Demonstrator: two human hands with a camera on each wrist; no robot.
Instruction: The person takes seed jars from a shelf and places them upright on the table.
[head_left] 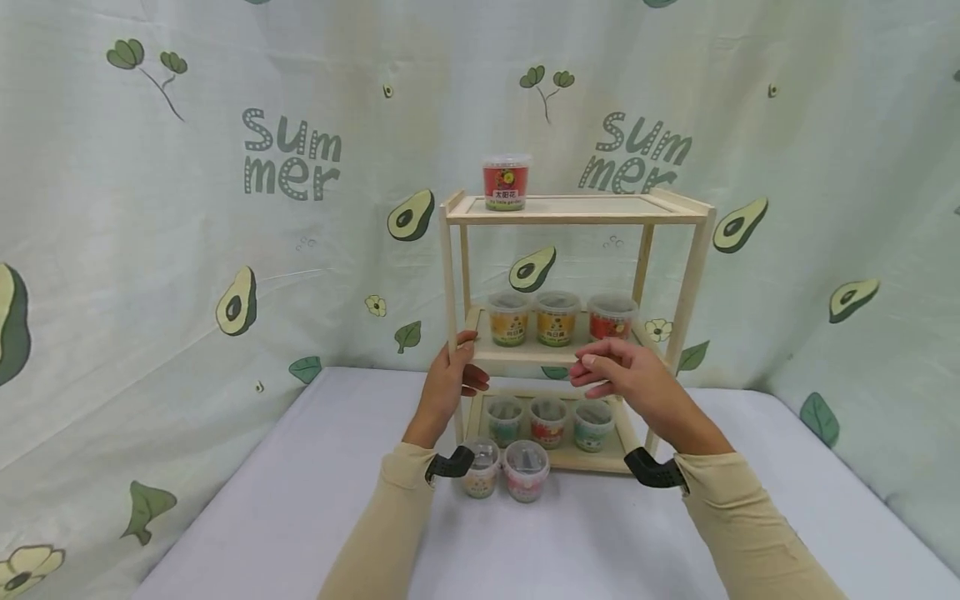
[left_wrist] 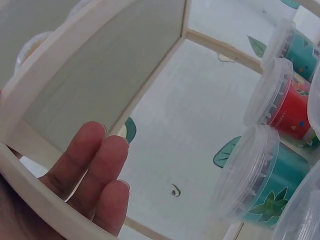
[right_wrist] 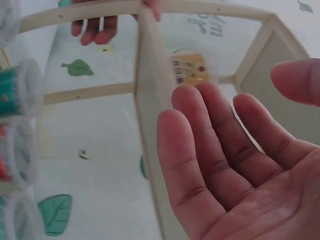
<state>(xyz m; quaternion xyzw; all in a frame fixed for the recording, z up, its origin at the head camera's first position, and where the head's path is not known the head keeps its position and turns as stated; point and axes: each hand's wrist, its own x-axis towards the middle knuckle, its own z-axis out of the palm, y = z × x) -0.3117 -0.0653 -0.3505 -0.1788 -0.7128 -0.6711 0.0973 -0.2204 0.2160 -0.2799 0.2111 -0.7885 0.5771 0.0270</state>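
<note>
A wooden three-tier shelf (head_left: 577,219) stands on the table. My left hand (head_left: 447,379) grips its left front post at the middle board, and three fingertips (left_wrist: 112,160) show past the wood in the left wrist view. My right hand (head_left: 626,379) is in front of the middle board's right part, fingers slightly bent, palm bare in the right wrist view. Just behind it is a red-labelled lidded tub (head_left: 611,321), its lower part partly covered. Left of that tub stand two yellow-labelled tubs, one at the middle (head_left: 557,321) and one at the left (head_left: 509,321).
One red-labelled tub (head_left: 506,183) is on the top board. The bottom board bears a red tub (head_left: 547,425) between two teal ones. Two more tubs, one yellowish (head_left: 480,479) and one pinkish (head_left: 526,482), stand on the white table (head_left: 322,500) before the shelf. A patterned curtain (head_left: 337,250) hangs behind.
</note>
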